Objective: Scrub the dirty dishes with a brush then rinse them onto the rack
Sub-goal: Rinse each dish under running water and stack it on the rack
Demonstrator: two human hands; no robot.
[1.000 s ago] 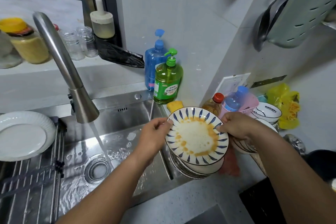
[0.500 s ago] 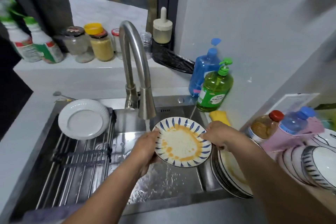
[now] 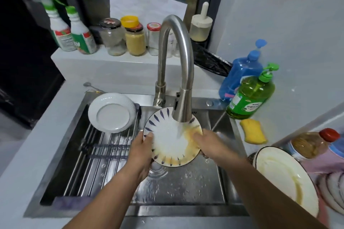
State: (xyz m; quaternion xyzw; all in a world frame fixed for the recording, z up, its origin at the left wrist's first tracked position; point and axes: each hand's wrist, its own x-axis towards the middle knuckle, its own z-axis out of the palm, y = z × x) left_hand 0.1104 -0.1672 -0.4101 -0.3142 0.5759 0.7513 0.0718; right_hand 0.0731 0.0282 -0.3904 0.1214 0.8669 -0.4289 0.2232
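Note:
A blue-patterned plate with orange sauce stains sits under the running faucet, over the sink. My left hand grips its left rim, thumb on top. My right hand holds the right rim, fingers touching the stained inner face. Water hits the plate's middle. A clean white plate lies on the roll-up rack at the sink's left. More dirty plates are stacked on the counter at right. No brush is in view.
A yellow sponge lies on the counter right of the sink, behind it a green soap bottle and a blue one. Jars and spray bottles line the back ledge. An oil bottle stands at right.
Both hands carried the patterned plate from the stack at right to under the faucet. Water now washes over it and much of the orange sauce has gone from its middle.

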